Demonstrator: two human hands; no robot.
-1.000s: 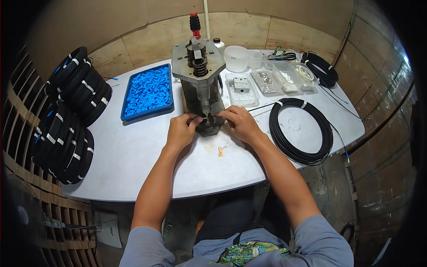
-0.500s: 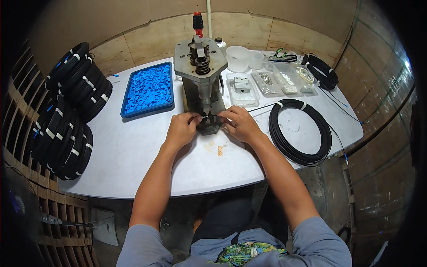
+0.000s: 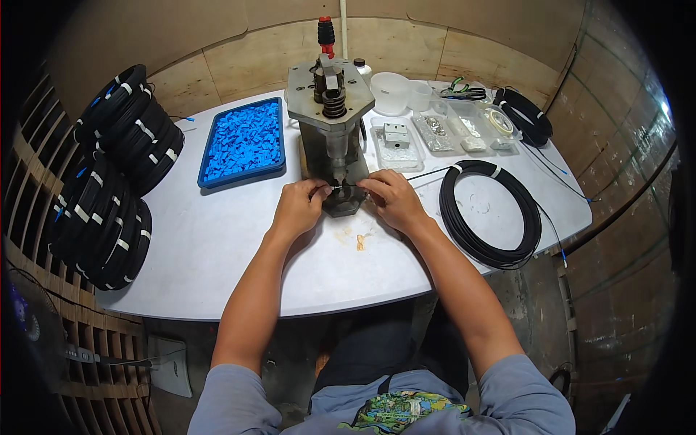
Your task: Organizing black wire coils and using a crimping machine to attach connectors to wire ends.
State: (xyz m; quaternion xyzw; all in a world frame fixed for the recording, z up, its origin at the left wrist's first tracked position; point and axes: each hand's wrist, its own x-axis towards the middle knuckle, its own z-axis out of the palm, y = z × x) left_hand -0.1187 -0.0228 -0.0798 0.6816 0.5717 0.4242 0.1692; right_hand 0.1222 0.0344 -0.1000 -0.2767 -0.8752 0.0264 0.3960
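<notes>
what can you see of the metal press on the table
The metal press stands upright on the white table. It looks like grey steel: an angular top plate carrying a coil spring, a shinier vertical cylinder, a dark base. The left hand and right hand are at its lower front; whether they touch it is unclear.

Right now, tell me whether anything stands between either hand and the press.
Nothing visible does: the left hand and right hand have their fingertips at the lower front of the press. The tray lies off left, the big coil off right, neither between. What they pinch, if anything, is unclear.
</notes>
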